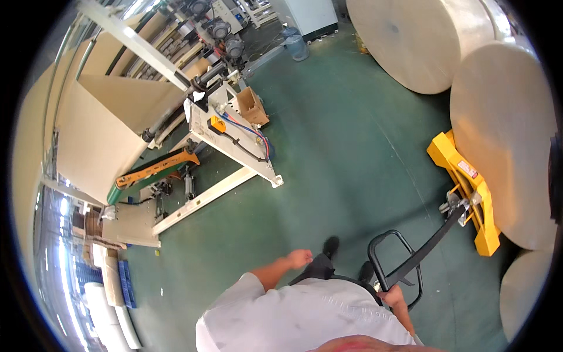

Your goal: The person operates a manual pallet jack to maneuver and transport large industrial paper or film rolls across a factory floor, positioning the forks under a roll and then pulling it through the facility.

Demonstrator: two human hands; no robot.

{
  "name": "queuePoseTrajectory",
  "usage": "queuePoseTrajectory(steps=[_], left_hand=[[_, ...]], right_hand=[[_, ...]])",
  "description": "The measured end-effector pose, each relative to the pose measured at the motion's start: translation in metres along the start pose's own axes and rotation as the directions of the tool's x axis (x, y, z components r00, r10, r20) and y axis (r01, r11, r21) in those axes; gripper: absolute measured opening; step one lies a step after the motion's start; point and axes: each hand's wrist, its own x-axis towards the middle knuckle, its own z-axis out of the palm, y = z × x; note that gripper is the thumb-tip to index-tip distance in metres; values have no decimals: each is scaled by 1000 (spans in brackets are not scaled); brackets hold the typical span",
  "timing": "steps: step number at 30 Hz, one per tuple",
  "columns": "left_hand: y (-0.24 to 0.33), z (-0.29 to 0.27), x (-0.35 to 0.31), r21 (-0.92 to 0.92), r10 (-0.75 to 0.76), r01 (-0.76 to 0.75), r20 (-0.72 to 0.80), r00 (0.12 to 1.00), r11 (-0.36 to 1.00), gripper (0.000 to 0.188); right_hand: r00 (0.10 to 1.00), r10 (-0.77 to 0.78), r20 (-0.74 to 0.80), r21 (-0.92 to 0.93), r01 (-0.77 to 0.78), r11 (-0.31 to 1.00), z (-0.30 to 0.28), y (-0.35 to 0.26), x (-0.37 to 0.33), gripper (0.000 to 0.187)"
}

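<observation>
My right hand (392, 295) is wrapped round the black loop handle (375, 258) of a yellow hand pallet truck. The handle's bar (431, 242) slopes away to the truck's yellow body (466, 176) at the right. That body stands close against the round end of a large brown paper roll (504, 135); whether they touch, I cannot tell. My left hand (299, 257) hangs out in front of my body, its fingers curled in, with nothing visible in them. It touches no object.
More big paper rolls (416, 41) stand at the upper right and lower right (528, 293). On the left is a cream machine frame (205, 199) threaded with brown paper web (99, 135). A cardboard box (252, 107) and a blue water bottle (296, 44) sit on the green floor (346, 146).
</observation>
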Motion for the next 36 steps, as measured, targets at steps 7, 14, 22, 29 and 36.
queuePoseTrajectory(steps=[7, 14, 22, 29, 36], left_hand=[[-111, -135, 75, 74, -138, 141, -46, 989, 987, 27], [-178, -390, 122, 36, -241, 288, -456, 857, 957, 30], [-217, -633, 154, 75, 17, 242, -973, 232, 967, 72], [-243, -737, 194, 92, -31, 417, -960, 278, 904, 83], [-268, -778, 214, 93, -131, 557, -928, 349, 825, 72]], right_hand=[[925, 137, -354, 230, -56, 972, -267, -12, -71, 38], [724, 258, -640, 277, -95, 956, -313, -121, -30, 36], [826, 155, -542, 228, -33, 973, -214, -313, 160, 33], [849, 153, -506, 311, 14, 950, -163, -398, 293, 31], [782, 350, -516, 463, -89, 882, -185, -407, 298, 28]])
